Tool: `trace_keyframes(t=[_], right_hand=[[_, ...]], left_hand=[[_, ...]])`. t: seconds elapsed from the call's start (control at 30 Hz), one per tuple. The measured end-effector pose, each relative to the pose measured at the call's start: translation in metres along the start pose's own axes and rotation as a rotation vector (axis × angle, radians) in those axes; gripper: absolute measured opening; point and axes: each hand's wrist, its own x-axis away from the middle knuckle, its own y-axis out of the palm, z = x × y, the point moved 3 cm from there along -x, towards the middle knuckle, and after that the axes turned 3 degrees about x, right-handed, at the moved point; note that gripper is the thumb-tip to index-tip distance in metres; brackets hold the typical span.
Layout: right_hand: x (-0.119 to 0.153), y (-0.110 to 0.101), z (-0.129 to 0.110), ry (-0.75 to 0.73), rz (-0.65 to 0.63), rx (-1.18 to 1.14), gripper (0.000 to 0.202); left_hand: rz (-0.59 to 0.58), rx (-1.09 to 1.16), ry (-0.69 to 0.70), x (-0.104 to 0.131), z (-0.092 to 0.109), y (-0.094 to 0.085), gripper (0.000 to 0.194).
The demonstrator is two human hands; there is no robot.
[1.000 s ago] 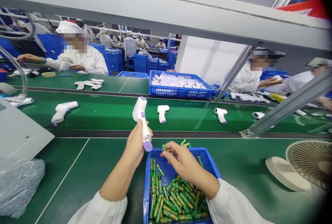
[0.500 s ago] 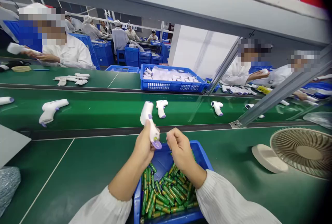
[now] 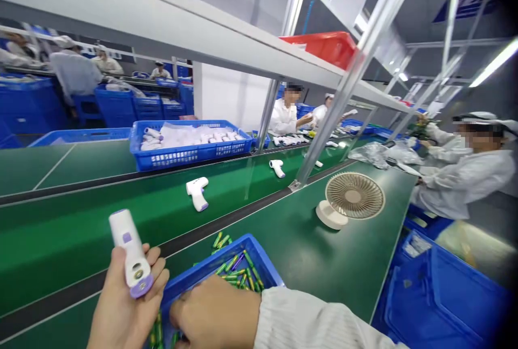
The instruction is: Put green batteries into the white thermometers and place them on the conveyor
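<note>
On the open palm side of my left hand [image 3: 129, 295] lies a white handheld infrared thermometer [image 3: 130, 244], gripped by thumb and fingers. Its handle end, with a purple flap [image 3: 141, 286], points toward me, and a round metal contact shows in the opening there. My right hand [image 3: 218, 311] reaches down over a blue tray [image 3: 259, 254] of green batteries [image 3: 243, 275]. Its fingers bend downward and are mostly hidden behind the back of the hand, so what they touch cannot be made out. One purple battery [image 3: 238, 261] lies among the green ones.
White thermometers [image 3: 197, 193] lie on the green conveyor [image 3: 170, 200] beyond the tray. A blue basket [image 3: 190, 157] of thermometers stands behind it. To the right are a beige fan [image 3: 352, 196], a metal post [image 3: 324, 128] and a co-worker [image 3: 465, 165]. A shelf beam [image 3: 182, 31] crosses overhead.
The view has swung right. My right hand has moved from beside the thermometer down into the battery tray. The thermometer stays in my left hand, now turned with its handle opening toward me.
</note>
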Motion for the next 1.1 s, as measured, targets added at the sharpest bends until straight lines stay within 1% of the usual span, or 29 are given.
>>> trace_keyframes(t=[0.07, 0.13, 0.23, 0.33, 0.43, 0.6, 0.73, 0.83, 0.93, 1.03, 1.1], right_hand=[[0.001, -0.002, 0.001, -0.022, -0.063, 0.008, 0.026], [0.002, -0.003, -0.001, -0.076, -0.105, 0.007, 0.023], [0.002, -0.004, -0.007, -0.124, -0.106, -0.030, 0.019], [0.002, -0.001, -0.011, -0.045, -0.079, -0.090, 0.029], [0.002, 0.007, -0.012, 0.050, -0.046, -0.170, 0.037], [0.002, 0.021, -0.003, 0.254, -0.050, -0.464, 0.043], [0.002, 0.021, -0.001, 0.393, -0.064, -0.594, 0.040], [0.000, 0.018, -0.004, 0.413, -0.080, -0.553, 0.030], [-0.003, 0.020, -0.005, 0.402, -0.109, -0.514, 0.029], [-0.004, 0.023, -0.005, 0.383, -0.109, -0.568, 0.035], [-0.003, 0.020, -0.004, 0.335, -0.076, -0.617, 0.028]], left_hand=[[-0.013, 0.000, -0.019, -0.001, 0.001, -0.002, 0.013], [-0.006, -0.007, -0.025, -0.001, 0.001, -0.003, 0.013], [-0.006, -0.024, -0.009, 0.001, 0.002, 0.000, 0.014], [-0.028, -0.006, 0.005, 0.002, 0.001, 0.005, 0.026], [-0.041, 0.006, 0.002, 0.001, -0.001, 0.007, 0.034], [-0.035, -0.009, 0.017, -0.002, -0.002, 0.005, 0.035], [-0.044, -0.009, 0.021, -0.001, -0.002, 0.005, 0.034], [-0.053, -0.009, 0.020, -0.001, -0.002, 0.005, 0.035], [-0.048, -0.010, 0.019, -0.002, -0.003, 0.005, 0.035], [-0.042, -0.011, 0.017, -0.002, -0.003, 0.005, 0.035], [-0.041, -0.006, 0.017, -0.001, -0.003, 0.005, 0.035]])
